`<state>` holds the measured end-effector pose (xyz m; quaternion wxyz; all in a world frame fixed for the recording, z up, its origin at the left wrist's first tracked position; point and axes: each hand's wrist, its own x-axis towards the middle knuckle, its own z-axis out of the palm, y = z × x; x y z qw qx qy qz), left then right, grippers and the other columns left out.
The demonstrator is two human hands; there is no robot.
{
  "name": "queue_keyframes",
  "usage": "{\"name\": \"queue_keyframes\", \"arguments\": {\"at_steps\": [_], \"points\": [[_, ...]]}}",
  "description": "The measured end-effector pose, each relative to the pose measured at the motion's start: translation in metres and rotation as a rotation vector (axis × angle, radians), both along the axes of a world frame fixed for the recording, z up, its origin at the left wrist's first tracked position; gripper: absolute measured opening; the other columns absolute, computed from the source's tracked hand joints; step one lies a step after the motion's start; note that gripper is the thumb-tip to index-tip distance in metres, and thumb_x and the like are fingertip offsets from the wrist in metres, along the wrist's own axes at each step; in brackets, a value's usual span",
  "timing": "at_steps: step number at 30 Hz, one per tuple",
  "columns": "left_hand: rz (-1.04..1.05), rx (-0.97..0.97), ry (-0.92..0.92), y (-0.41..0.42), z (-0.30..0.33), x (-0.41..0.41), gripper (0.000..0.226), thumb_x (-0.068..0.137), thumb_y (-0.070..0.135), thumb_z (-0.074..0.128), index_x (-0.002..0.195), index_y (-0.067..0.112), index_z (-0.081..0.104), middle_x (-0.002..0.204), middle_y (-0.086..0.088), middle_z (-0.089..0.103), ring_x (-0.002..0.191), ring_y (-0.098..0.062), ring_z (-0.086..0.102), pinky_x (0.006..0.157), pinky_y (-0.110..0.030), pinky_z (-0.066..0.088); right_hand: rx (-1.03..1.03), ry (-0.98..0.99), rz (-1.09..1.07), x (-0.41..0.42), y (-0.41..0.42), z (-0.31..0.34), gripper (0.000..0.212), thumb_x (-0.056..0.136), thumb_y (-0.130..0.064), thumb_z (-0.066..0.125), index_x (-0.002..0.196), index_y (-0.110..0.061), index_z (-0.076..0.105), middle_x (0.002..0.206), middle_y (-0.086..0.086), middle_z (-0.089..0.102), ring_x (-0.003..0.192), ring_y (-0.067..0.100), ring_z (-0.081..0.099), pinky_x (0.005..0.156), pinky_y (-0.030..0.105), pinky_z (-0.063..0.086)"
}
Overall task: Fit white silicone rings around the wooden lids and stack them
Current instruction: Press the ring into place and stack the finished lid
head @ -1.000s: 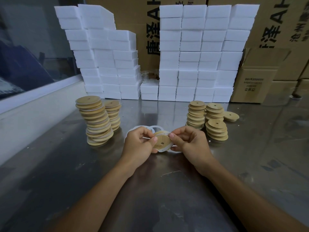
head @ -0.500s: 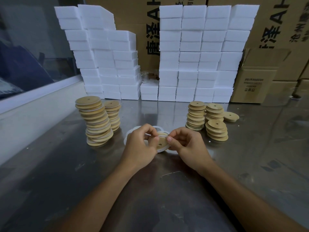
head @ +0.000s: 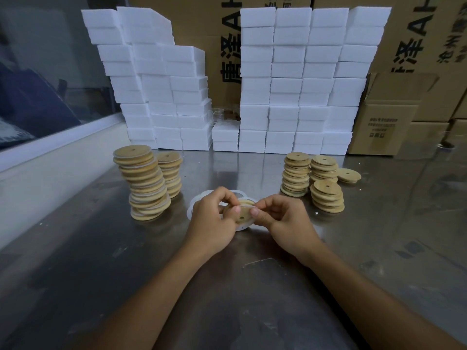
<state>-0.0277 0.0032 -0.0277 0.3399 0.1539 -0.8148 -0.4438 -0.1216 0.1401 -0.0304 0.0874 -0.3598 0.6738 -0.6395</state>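
I work over a steel table (head: 106, 286) that reflects the light, in what looks like a packing room. Nearest to me, both forearms reach forward to the middle of the table. My left hand (head: 211, 221) curls its fingers around the left edge of one wooden lid (head: 240, 213), the thumb lying on its face, and my right hand (head: 283, 218) pinches the right edge of the same lid with thumb and bent fingers, so both hands are closed on it and the lid is tilted toward me, just above the table. A white silicone ring (head: 244, 226) shows along the lower rim of this lid; I cannot tell how much of it is already seated. I judge the step is the fitting of the ring, and the next move calls for working the ring around the remaining rim, then putting the lid on the left stack. Behind the hands lie loose rings (head: 202, 195). Further left stand the finished stacks (head: 146, 183), which lean a little, and further right the bare lids (head: 313, 180) wait in lower piles. At the back are white foam blocks (head: 298, 79) and cardboard boxes (head: 386, 122).
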Motion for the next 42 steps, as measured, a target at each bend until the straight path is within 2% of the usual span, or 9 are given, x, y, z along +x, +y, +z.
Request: {"name": "queue_keyframes", "arguments": {"at_steps": [5,9,22,27,29,32,34,38,42], "points": [[-0.021,0.18,0.047,0.001,0.003,0.0,0.021,0.088,-0.002,0.063,0.075,0.015,0.059,0.091,-0.014,0.067,0.076,-0.022,0.072,0.062,-0.038,0.062,0.002,-0.085,0.0,-0.002,0.0,0.0,0.009,0.084,-0.006,0.073,0.087,0.002,0.069,0.08,0.009,0.076,0.072,0.016,0.072,0.071,0.028,0.061],[-0.028,0.337,0.084,0.001,0.005,0.0,0.022,0.089,-0.007,0.06,0.074,0.009,0.058,0.09,-0.002,0.061,0.077,-0.019,0.071,0.057,-0.024,0.057,0.066,-0.047,-0.001,-0.001,-0.002,-0.001,0.004,0.088,-0.003,0.07,0.087,-0.003,0.066,0.08,0.008,0.073,0.067,0.015,0.068,0.065,0.027,0.06],[-0.051,0.455,0.055,0.006,0.002,-0.004,0.024,0.09,-0.005,0.061,0.073,0.01,0.056,0.099,-0.007,0.057,0.095,-0.031,0.067,0.062,-0.032,0.061,-0.034,-0.339,-0.048,-0.003,0.003,0.006,0.008,0.086,0.008,0.066,0.091,0.014,0.066,0.084,0.025,0.072,0.07,0.019,0.07,0.067,0.024,0.06],[-0.059,0.37,0.077,0.004,0.001,-0.003,0.023,0.089,-0.005,0.061,0.075,0.013,0.057,0.094,-0.01,0.061,0.089,-0.026,0.069,0.059,-0.032,0.06,0.005,-0.224,-0.035,0.0,0.003,0.005,0.003,0.086,0.006,0.068,0.087,0.009,0.068,0.08,0.02,0.073,0.072,0.02,0.07,0.076,0.032,0.061],[-0.021,0.159,0.066,0.001,0.001,-0.001,0.025,0.088,0.001,0.063,0.076,0.021,0.057,0.091,-0.006,0.065,0.089,-0.021,0.067,0.062,-0.037,0.061,0.028,-0.128,-0.037,0.001,0.003,0.005,0.001,0.086,0.005,0.069,0.085,0.005,0.069,0.08,0.017,0.074,0.074,0.021,0.071,0.078,0.035,0.061],[0.041,-0.213,0.059,-0.001,0.003,0.002,0.024,0.085,0.01,0.066,0.078,0.03,0.056,0.084,0.014,0.063,0.087,-0.005,0.061,0.068,-0.022,0.052,0.083,0.092,-0.076,0.004,0.002,0.005,0.01,0.086,0.003,0.069,0.082,-0.006,0.071,0.077,0.006,0.073,0.076,0.02,0.072,0.076,0.034,0.061],[-0.009,-0.3,0.066,0.001,0.003,0.003,0.014,0.085,0.015,0.066,0.083,0.026,0.058,0.085,0.014,0.062,0.086,-0.006,0.059,0.071,-0.026,0.051,0.116,0.257,-0.104,0.007,0.001,0.004,0.011,0.085,0.0,0.069,0.08,-0.01,0.07,0.075,-0.003,0.071,0.073,0.013,0.07,0.072,0.029,0.059],[-0.052,-0.299,0.052,0.002,0.001,0.002,0.012,0.089,0.014,0.063,0.085,0.024,0.058,0.083,0.012,0.061,0.085,-0.009,0.059,0.073,-0.039,0.053,0.115,0.392,-0.097,0.01,0.0,0.003,0.008,0.087,-0.005,0.068,0.085,-0.013,0.068,0.076,-0.014,0.068,0.077,0.003,0.067,0.07,0.019,0.055],[-0.04,-0.038,0.054,0.002,0.0,0.0,0.02,0.09,0.009,0.063,0.081,0.025,0.057,0.085,0.007,0.064,0.086,-0.021,0.065,0.072,-0.05,0.057,0.126,0.392,-0.106,0.01,-0.001,0.002,0.006,0.092,-0.016,0.065,0.086,-0.017,0.063,0.077,-0.014,0.067,0.078,0.002,0.065,0.064,0.014,0.051]]}}
